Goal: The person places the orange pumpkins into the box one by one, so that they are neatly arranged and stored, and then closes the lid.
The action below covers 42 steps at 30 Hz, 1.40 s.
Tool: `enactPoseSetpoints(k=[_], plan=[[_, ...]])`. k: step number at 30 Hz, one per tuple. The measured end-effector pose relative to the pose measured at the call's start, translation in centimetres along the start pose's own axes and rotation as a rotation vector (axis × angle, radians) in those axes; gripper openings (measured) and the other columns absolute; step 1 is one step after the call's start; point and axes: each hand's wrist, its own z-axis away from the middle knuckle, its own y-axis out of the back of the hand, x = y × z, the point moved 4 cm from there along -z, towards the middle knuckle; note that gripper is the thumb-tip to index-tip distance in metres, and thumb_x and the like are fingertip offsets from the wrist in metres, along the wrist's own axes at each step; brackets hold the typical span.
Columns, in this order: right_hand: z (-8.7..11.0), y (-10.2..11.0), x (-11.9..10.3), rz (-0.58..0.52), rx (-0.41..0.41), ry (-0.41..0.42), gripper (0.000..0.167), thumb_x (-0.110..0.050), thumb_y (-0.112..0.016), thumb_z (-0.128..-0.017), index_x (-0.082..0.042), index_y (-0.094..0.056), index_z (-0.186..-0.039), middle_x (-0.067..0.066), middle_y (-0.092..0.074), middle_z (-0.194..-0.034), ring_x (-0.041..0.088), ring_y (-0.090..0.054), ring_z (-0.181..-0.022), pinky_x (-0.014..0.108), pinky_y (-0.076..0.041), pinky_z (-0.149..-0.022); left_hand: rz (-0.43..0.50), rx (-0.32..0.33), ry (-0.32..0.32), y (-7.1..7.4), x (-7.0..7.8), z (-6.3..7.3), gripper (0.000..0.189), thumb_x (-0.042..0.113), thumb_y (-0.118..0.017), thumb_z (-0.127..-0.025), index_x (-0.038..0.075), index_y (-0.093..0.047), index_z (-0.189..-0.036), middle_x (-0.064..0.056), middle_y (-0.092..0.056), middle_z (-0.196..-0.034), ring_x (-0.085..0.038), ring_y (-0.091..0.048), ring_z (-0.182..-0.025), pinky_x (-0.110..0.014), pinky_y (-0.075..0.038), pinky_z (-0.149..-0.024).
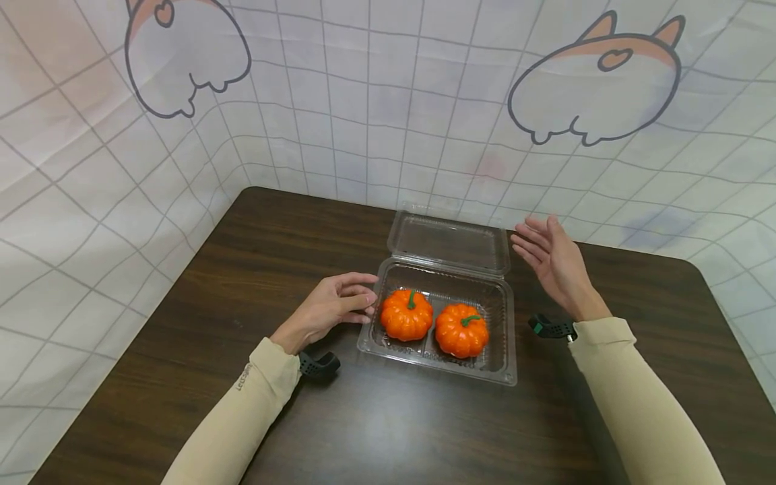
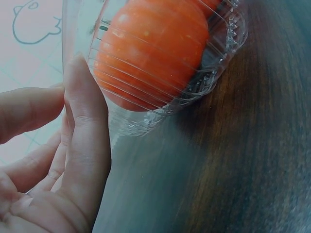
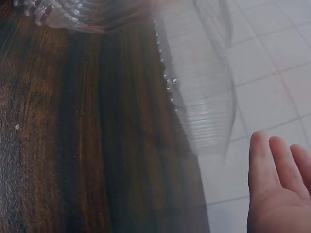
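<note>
A clear plastic clamshell container stands on the table with its lid raised at the back. Inside sit two small orange pumpkins with green stems, the left pumpkin and the right pumpkin. At the container's left rim, my left hand pinches the edge between thumb and forefinger. My right hand is held up to the right of the lid, fingers extended and holding nothing. In the right wrist view, the fingers appear below the lid's ribbed side.
The dark wood-grain table has rounded far corners. A white grid-patterned cloth with cartoon animal prints hangs close behind the table and around its sides. Each wrist wears a dark strap, such as the left strap.
</note>
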Motion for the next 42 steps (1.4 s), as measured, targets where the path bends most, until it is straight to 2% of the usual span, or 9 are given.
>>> enactPoseSetpoints(k=[3,6,8,11,20,26,34,42], plan=[[-0.2,0.3,0.6,-0.010,0.013,-0.027,0.086,-0.061,-0.039,-0.104,-0.007,-0.013,-0.166,0.016,-0.017,-0.173,0.026,-0.032,-0.157,0.023,-0.043,-0.120,-0.007,0.005,0.004,0.0,0.0,0.0,0.049,0.005,-0.066,-0.100,0.002,-0.052,-0.146,-0.002,-0.069,-0.101,-0.014,-0.069,-0.086,-0.029,-0.066,-0.079],[-0.3,0.5,1.1,-0.047,0.014,-0.057,0.088,-0.062,-0.037,-0.104,-0.007,-0.010,-0.167,0.016,-0.013,-0.174,0.032,-0.019,-0.162,0.032,-0.030,-0.130,-0.014,0.007,0.002,0.0,0.1,0.1,0.049,0.005,-0.067,-0.100,0.002,-0.052,-0.146,-0.002,-0.069,-0.102,-0.015,-0.069,-0.086,-0.029,-0.066,-0.079],[-0.4,0.5,1.5,-0.066,0.013,-0.078,0.089,-0.063,-0.037,-0.104,-0.007,-0.007,-0.167,0.017,-0.010,-0.175,0.033,-0.014,-0.163,0.036,-0.022,-0.133,-0.015,0.009,0.001,0.0,0.1,0.1,0.049,0.005,-0.067,-0.100,0.002,-0.052,-0.146,-0.003,-0.069,-0.102,-0.015,-0.069,-0.086,-0.029,-0.066,-0.079],[-0.5,0.6,1.9,-0.077,0.013,-0.102,0.090,-0.064,-0.036,-0.104,-0.008,-0.005,-0.167,0.018,-0.007,-0.175,0.034,-0.012,-0.163,0.038,-0.017,-0.134,-0.013,0.011,0.004,0.0,0.0,0.1,0.049,0.005,-0.066,-0.100,0.002,-0.052,-0.146,-0.003,-0.069,-0.102,-0.015,-0.069,-0.086,-0.028,-0.066,-0.079],[-0.8,0.3,3.1,-0.068,0.020,-0.172,0.092,-0.068,-0.032,-0.102,-0.011,-0.001,-0.167,0.018,-0.006,-0.175,0.033,-0.011,-0.164,0.039,-0.014,-0.134,-0.017,0.011,0.004,0.0,-0.2,0.2,0.049,0.005,-0.066,-0.100,0.002,-0.052,-0.147,-0.002,-0.069,-0.102,-0.014,-0.069,-0.086,-0.028,-0.066,-0.079],[-1.1,0.1,3.7,-0.066,0.026,-0.193,0.090,-0.069,-0.030,-0.102,-0.012,-0.003,-0.167,0.017,-0.005,-0.175,0.033,-0.011,-0.164,0.039,-0.013,-0.134,-0.018,0.011,0.002,0.0,-0.2,0.2,0.050,0.005,-0.067,-0.099,0.002,-0.052,-0.147,-0.001,-0.070,-0.102,-0.014,-0.069,-0.086,-0.028,-0.066,-0.079],[-1.1,-0.1,4.2,-0.133,0.014,-0.223,0.092,-0.069,-0.031,-0.102,-0.012,0.000,-0.167,0.016,-0.002,-0.176,0.033,-0.010,-0.164,0.040,-0.012,-0.135,-0.016,0.013,0.013,0.0,-0.3,0.1,0.048,0.003,-0.066,-0.099,0.002,-0.052,-0.146,-0.002,-0.069,-0.101,-0.014,-0.068,-0.085,-0.028,-0.066,-0.079],[-1.1,-0.4,4.4,-0.119,0.006,-0.236,0.093,-0.070,-0.031,-0.101,-0.012,-0.001,-0.168,0.016,-0.004,-0.176,0.035,-0.015,-0.163,0.041,-0.015,-0.134,-0.015,0.015,0.020,0.1,-0.1,0.3,0.048,0.004,-0.065,-0.100,0.003,-0.052,-0.146,-0.002,-0.068,-0.103,-0.014,-0.068,-0.086,-0.029,-0.066,-0.080]])
